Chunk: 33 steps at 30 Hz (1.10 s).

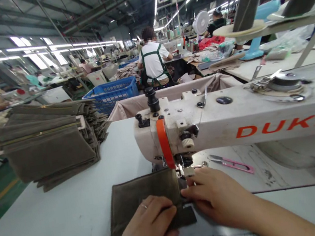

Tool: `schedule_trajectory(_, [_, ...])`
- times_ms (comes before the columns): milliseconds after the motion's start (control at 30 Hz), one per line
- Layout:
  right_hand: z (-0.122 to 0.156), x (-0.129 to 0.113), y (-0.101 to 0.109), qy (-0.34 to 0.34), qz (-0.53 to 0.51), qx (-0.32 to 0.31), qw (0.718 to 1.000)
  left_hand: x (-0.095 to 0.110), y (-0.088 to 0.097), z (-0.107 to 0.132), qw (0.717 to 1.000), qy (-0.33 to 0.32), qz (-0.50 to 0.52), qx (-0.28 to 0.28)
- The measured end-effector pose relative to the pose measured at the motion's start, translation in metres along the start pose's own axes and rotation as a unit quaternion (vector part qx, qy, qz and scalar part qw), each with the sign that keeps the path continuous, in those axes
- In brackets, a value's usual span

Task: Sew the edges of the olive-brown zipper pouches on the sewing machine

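A dark olive fabric piece [136, 203] lies on the white table under the needle area of a white DUKI sewing machine [238, 128]. My left hand [149, 233] rests on the fabric's near edge, fingers curled down and pinching it; a ring shows on one finger. My right hand [217, 197] lies just right of the presser foot [185, 170], fingers pressed on the fabric's right edge. The fingertips of both hands almost meet at the fabric's edge.
A tall stack of similar olive fabric pieces [49, 145] sits at the left back of the table. Pink thread snips [231, 163] lie right of the needle. A blue crate [112, 93] and a person in a green apron [153, 59] are behind.
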State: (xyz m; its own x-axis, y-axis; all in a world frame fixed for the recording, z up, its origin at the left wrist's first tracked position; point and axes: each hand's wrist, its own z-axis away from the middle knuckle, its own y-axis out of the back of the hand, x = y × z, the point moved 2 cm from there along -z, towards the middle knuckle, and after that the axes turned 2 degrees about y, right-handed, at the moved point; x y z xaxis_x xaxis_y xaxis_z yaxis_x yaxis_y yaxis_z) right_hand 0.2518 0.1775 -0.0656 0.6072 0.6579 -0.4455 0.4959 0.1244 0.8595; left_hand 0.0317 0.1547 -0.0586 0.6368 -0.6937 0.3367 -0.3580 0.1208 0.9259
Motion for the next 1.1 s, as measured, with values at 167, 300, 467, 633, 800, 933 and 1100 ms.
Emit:
schedule_trajectory(167, [0.000,-0.006,-0.001,0.033,0.015,-0.027,0.999,0.009,-0.009,-0.001,0.997,0.001,-0.037,0.066])
schedule_trajectory(300, [0.000,-0.011,-0.003,0.031,0.036,-0.033,0.998,0.010,-0.008,-0.001,0.994,-0.065,-0.067,0.060])
schedule_trajectory(467, [0.003,-0.012,-0.008,0.034,-0.012,0.004,0.999,0.007,-0.011,-0.002,0.995,-0.071,-0.027,0.067])
schedule_trajectory(633, [0.005,-0.008,-0.016,0.049,-0.033,0.039,0.998,0.000,-0.009,-0.007,0.997,-0.069,0.015,0.033])
schedule_trajectory(800, [0.002,-0.006,-0.018,0.034,-0.009,0.075,0.997,-0.012,-0.006,-0.018,0.998,-0.052,0.044,0.014])
schedule_trajectory(933, [0.001,-0.003,-0.019,-0.014,0.004,0.057,0.998,-0.023,-0.006,-0.030,0.996,-0.066,0.061,0.017])
schedule_trajectory(1100, [-0.001,0.001,-0.023,-0.050,0.017,0.028,0.998,-0.032,-0.003,-0.046,0.995,-0.077,0.065,0.017])
